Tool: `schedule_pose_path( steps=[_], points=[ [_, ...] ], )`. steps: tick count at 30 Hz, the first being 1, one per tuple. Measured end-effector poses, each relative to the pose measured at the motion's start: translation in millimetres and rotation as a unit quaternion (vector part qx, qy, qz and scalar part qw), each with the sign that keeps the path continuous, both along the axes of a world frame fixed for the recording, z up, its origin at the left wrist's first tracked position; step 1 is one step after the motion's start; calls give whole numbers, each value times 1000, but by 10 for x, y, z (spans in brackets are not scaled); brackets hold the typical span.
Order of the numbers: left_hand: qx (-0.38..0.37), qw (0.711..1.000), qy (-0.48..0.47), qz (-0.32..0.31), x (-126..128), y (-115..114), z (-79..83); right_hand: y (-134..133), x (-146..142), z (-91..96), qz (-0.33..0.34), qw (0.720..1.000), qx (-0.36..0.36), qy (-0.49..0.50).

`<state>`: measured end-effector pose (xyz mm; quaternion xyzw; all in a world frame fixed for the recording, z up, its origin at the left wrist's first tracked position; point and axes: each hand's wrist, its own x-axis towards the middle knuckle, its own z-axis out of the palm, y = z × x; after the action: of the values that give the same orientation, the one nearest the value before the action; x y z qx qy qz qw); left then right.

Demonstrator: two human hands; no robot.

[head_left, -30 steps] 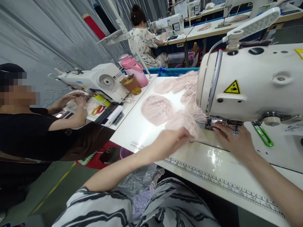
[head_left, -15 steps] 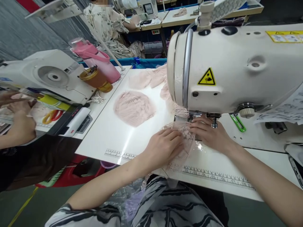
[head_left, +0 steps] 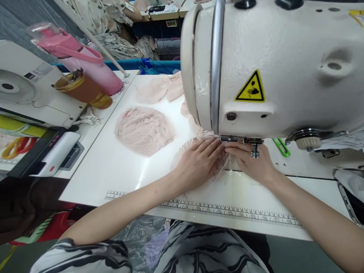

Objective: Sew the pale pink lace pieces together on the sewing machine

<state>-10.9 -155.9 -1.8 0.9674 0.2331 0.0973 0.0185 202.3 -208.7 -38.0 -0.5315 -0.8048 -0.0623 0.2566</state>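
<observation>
A piece of pale pink lace fabric (head_left: 223, 162) lies under the head of a white sewing machine (head_left: 267, 49). Across it my left hand (head_left: 196, 163) rests flat, palm down, fingers stretched towards the needle area. My right hand (head_left: 256, 161) is on the other side, close beneath the machine head. Its fingertips are pressed together on the lace's edge, nearly meeting my left fingertips; some of its fingers are hidden behind the machine's parts. The needle and presser foot are mostly covered by my hands. To the left lies a separate round pink lace piece (head_left: 145, 131).
More pink pieces (head_left: 152, 89) lie at the back of the table. On the left stand a pink bottle (head_left: 85, 60), a brown cup (head_left: 82, 91) and another sewing machine (head_left: 25, 87). A green-handled tool (head_left: 281, 147) and a phone (head_left: 351, 204) lie right. A printed ruler (head_left: 227, 213) lines the front edge.
My view has moved closer to the machine. My left hand has shifted up towards the needle, and the lace under it has gone further in. My right hand stays beside the needle.
</observation>
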Motion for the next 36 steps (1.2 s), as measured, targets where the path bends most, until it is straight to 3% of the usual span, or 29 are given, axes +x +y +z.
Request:
schedule_pose_path(
  steps=[4, 10, 18, 27, 36],
  points=[
    [-11, 1000, -15, -3, -12, 61, -2, -4, -49, 56, -23, 999, -5, 27],
    [-10, 1000, -17, -8, -42, 112, -62, 21, -97, 177, -3, 996, -45, 78],
    [9, 999, -33, -7, -32, 101, -48, 16, -61, 120, -15, 994, -59, 87],
    [24, 999, -43, -10, -27, 108, -61, -19, 23, -43, -8, 1000, -1, 2],
    [26, 999, -31, -15, -38, 130, -55, 43, -52, 41, 4, 996, 85, -35]
  ],
)
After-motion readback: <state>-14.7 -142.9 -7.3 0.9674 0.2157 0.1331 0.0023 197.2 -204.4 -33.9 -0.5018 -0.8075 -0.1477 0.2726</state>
